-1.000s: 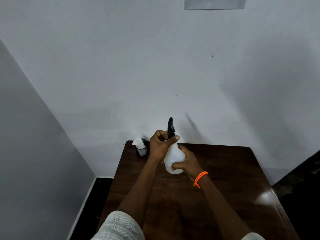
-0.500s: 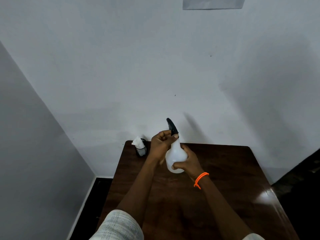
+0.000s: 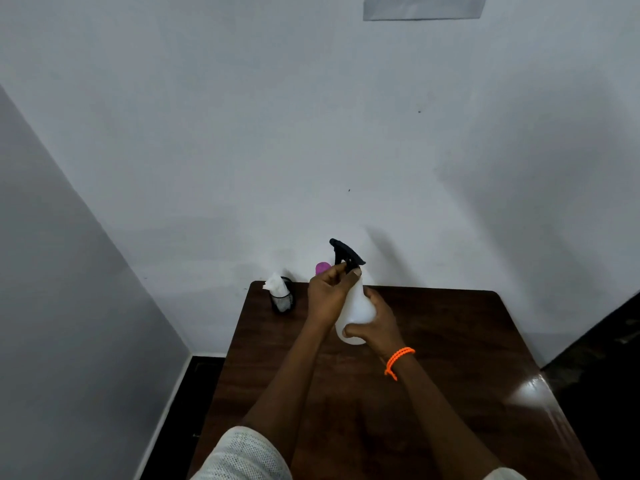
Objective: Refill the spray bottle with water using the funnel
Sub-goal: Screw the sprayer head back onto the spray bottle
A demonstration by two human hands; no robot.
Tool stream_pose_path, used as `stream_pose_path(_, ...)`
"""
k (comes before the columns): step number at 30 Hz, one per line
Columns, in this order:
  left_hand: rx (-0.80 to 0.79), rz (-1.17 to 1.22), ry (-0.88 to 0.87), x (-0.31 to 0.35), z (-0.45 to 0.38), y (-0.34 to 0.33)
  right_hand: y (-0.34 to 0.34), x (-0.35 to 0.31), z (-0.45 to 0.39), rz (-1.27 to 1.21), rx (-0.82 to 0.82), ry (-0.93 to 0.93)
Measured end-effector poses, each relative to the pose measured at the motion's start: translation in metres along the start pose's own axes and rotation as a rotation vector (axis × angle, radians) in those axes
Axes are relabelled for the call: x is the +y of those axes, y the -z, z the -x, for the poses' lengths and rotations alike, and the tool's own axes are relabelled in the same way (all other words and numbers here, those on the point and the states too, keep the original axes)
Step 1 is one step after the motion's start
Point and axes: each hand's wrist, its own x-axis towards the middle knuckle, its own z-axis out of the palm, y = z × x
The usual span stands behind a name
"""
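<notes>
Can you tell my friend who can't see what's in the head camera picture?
Two hands hold a white spray bottle above a dark wooden table: the left hand grips its neck under the black sprayer top, the right hand holds its body. A black cup with white tissue stands at the table's far left corner.

A dark wooden table (image 3: 450,341) stands against a plain white wall (image 3: 242,116), a grey paper sheet (image 3: 422,6) stuck high up, black floor (image 3: 166,445) below.
</notes>
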Motion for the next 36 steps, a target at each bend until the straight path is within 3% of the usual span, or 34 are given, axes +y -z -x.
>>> stream_pose_path(6, 0.175, -0.136, -0.059, 0.001, 0.004, -0.007, -0.009, -0.002, 0.002, -0.028, 0.039, 0.000)
stream_pose_path(11, 0.221, -0.199, -0.101, -0.006, 0.005, -0.010, -0.013, 0.015, -0.003, -0.014, 0.045, -0.028)
stream_pose_path(15, 0.204, -0.217, -0.110, -0.014, 0.011, -0.007, -0.016, 0.026, -0.005, -0.035, 0.055, -0.016)
stream_pose_path(20, 0.052, -0.290, -0.119, -0.026, 0.022, 0.009, -0.008, 0.006, -0.001, -0.122, 0.085, 0.002)
stream_pose_path(26, -0.145, -0.118, 0.102, -0.042, 0.041, 0.021, -0.006, -0.004, 0.000, -0.147, 0.085, 0.023)
stream_pose_path(32, -0.167, 0.301, 0.429, -0.045, 0.036, 0.028, -0.013, 0.003, 0.008, -0.156, 0.049, 0.007)
stream_pose_path(36, -0.085, 0.336, 0.396, -0.052, 0.035, 0.026, -0.014, -0.003, 0.009, -0.175, -0.064, 0.039)
